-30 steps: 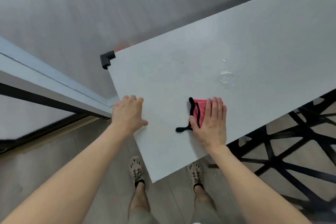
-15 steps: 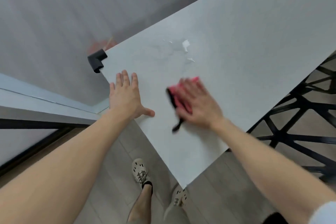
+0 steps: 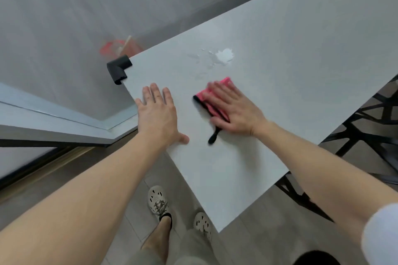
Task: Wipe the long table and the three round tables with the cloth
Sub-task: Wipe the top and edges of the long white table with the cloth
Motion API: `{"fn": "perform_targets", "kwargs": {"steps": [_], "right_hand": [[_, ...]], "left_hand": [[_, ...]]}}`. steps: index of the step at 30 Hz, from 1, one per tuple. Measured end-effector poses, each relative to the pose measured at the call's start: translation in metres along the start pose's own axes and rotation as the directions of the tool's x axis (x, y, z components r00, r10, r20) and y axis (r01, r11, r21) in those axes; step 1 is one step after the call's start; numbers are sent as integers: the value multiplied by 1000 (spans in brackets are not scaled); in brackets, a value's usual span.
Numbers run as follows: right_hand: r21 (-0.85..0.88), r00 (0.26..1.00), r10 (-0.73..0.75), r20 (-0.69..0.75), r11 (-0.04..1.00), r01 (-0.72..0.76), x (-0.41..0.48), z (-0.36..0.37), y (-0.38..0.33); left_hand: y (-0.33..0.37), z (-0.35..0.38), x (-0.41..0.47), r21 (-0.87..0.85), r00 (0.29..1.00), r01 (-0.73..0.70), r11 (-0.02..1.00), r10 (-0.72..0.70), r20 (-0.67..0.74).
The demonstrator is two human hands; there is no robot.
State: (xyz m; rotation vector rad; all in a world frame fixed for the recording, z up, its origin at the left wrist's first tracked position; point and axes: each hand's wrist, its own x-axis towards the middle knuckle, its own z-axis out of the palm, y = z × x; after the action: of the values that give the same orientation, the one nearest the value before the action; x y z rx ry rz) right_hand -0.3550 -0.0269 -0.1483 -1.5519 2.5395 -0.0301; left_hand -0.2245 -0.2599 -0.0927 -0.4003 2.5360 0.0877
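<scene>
Right hand flat, fingers straight, pressing pink cloth on table, frame centre; left hand flat beside.

**A Furnished Indoor Room, Perhaps an Office or Café**

A pale long table was fitted at its far left corner with a black corner guard. Left of the table a frosted glass wall was set in a metal frame. Grey plank floor was laid beneath the table, and black openwork frames were seen to its right.
</scene>
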Motion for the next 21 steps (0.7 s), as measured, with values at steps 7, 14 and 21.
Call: {"fn": "perform_targets", "kwargs": {"steps": [7, 14, 21], "right_hand": [[133, 819, 542, -187, 840, -525, 93, 1, -19], [-35, 982, -187, 40, 981, 188, 70, -23, 60], [111, 925, 353, -137, 934, -340, 138, -15, 14]], "left_hand": [[0, 4, 3, 20, 1000, 11, 1000, -12, 7], [2, 4, 3, 4, 1000, 15, 1000, -15, 12], [1, 9, 2, -36, 997, 69, 997, -68, 46]]}}
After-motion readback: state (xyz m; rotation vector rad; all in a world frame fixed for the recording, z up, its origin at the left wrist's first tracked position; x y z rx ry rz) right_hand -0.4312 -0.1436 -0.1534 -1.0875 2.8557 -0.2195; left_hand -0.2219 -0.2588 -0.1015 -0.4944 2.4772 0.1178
